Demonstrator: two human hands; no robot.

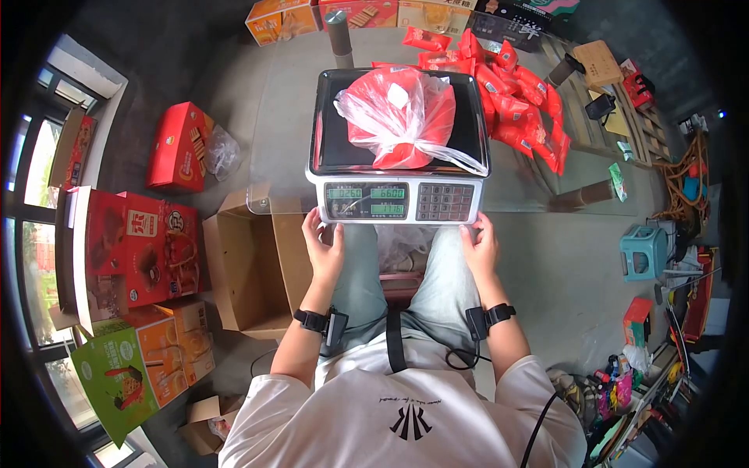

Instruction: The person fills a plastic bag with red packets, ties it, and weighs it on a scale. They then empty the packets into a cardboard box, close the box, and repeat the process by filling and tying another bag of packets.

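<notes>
A digital price scale point(399, 201) stands at the near edge of the glass table, its display lit with green digits and its keypad to the right. On its black tray point(326, 129) lies a clear plastic bag point(398, 117) of red packets, knotted at the front with one end trailing right. My left hand point(324, 243) has its fingers curled at the scale's front left corner. At the front right corner, my right hand point(479, 243) grips in the same way. The fingertips beneath the scale are partly hidden.
Loose red packets point(523, 101) are heaped right of the scale on the glass table point(285, 101). Printed boxes point(359, 14) line its far edge. An open cardboard box point(250, 273) and a red box point(175, 148) stand left; a blue stool point(644, 251) stands right.
</notes>
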